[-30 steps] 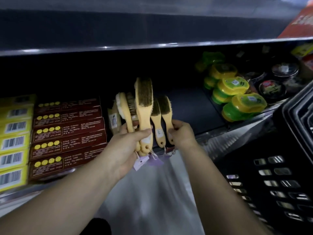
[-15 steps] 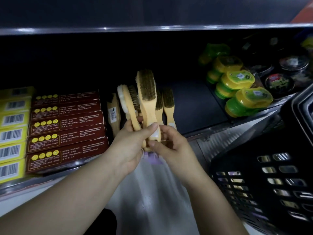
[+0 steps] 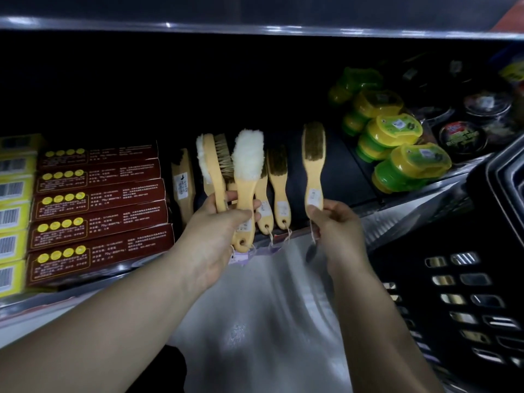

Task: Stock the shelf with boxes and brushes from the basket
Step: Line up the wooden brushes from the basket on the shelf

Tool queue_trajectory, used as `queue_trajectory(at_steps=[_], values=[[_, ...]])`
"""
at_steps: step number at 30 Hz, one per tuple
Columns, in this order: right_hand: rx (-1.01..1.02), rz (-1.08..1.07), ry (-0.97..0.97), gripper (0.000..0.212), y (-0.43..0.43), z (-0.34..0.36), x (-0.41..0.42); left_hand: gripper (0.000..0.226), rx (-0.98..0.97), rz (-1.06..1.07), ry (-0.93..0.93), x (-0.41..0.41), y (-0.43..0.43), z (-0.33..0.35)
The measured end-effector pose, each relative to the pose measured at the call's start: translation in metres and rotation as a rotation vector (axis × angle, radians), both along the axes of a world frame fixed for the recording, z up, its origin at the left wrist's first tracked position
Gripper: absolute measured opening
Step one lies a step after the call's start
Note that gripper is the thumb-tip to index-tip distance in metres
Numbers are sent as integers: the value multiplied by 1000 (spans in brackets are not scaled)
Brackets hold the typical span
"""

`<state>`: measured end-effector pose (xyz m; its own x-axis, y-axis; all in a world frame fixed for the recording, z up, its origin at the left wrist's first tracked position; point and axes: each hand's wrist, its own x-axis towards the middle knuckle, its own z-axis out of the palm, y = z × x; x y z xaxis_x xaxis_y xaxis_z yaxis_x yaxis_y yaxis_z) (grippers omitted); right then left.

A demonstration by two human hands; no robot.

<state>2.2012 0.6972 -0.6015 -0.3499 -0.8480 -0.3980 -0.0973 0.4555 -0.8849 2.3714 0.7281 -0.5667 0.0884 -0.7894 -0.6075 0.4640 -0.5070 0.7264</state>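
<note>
Head view: the left hand (image 3: 218, 232) grips a bunch of wooden-handled brushes (image 3: 246, 168), white fleece head foremost. Apart at its 3 o'clock, the right hand (image 3: 334, 225) pinches one dark-bristled wooden brush (image 3: 313, 163) upright before the dark metal shelf (image 3: 343, 177). Stacked maroon cardboard boxes (image 3: 99, 205) sit at 9 o'clock, the black plastic basket (image 3: 476, 279) at 4.

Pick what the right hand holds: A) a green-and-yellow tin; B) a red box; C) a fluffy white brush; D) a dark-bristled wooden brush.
D: the right hand pinches the handle end of the dark-bristled brush, head up, while the fluffy white brush sits in the left hand.
</note>
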Motion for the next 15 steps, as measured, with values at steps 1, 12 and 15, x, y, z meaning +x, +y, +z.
queue_trajectory(at_steps=[1,12,15], values=[[24,12,46,10,-4,-3,-1,31,-4,-9,-1,0,0,0],[116,417,605,15,-22,-10,-7,30,8,-26,10,-4,2,-2],[125,460,656,14,-24,-9,-7,31,13,-38,1,-5,2,-3]])
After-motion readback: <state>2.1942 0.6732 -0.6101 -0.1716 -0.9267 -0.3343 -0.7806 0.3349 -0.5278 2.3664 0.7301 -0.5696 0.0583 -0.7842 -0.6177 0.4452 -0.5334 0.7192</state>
